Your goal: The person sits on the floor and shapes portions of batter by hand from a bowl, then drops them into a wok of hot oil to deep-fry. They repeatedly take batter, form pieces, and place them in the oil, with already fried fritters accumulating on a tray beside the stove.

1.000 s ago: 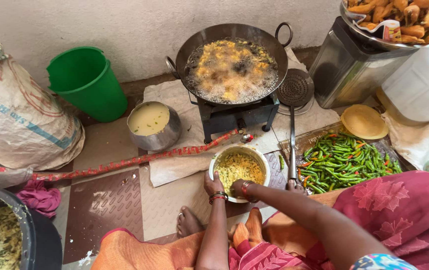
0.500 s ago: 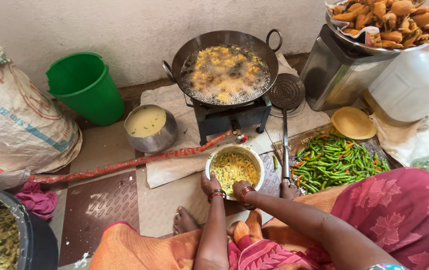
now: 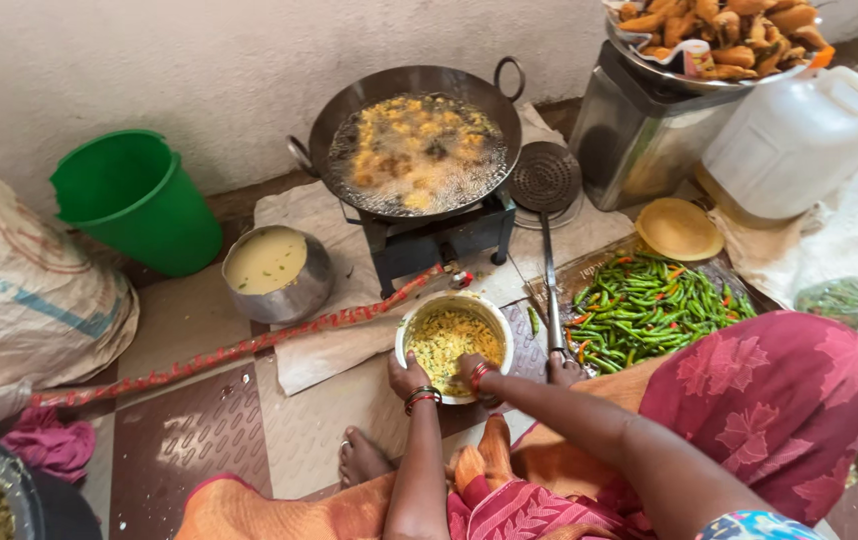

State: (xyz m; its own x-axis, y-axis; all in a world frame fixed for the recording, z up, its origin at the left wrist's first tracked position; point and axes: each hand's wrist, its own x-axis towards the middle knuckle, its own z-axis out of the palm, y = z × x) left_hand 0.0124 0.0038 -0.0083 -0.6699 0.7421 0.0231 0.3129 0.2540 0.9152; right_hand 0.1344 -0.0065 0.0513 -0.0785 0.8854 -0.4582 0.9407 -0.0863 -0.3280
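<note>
— Two hands on one item: a round steel bowl (image 3: 454,343) of yellow shredded mix, set on the floor just in front of the black stove (image 3: 436,238). Confirm contact?

— Confirmed. The left hand (image 3: 407,377) grips the bowl's near rim on the side away from the stove, thumb along the edge, fingers curled narrow against the wall. The right hand (image 3: 471,371) is inside the bowl at the near edge, fingers bent down into the mix; whether they are pinching any of it, I cannot tell.

— Orientation of the bowl?

— Upright, mouth facing up. Being round, it has no long axis to record. The mix lies mostly ahead of the right fingertips, toward the stove.

— Surroundings, relative to the stove?

— On top of it, a wide dark pan (image 3: 415,140) with pieces frying in bubbling oil. To its right, a perforated skimmer (image 3: 547,215) lies with its round head near the stove and its handle running back toward the person. Further right, a heap of green chillies (image 3: 652,307). To the stove's left, a steel pot (image 3: 276,272) of pale batter, and beyond that a green bucket (image 3: 137,199). A red patterned hose (image 3: 249,345) runs leftward from the stove's base, passing left of the bowl.
</note>
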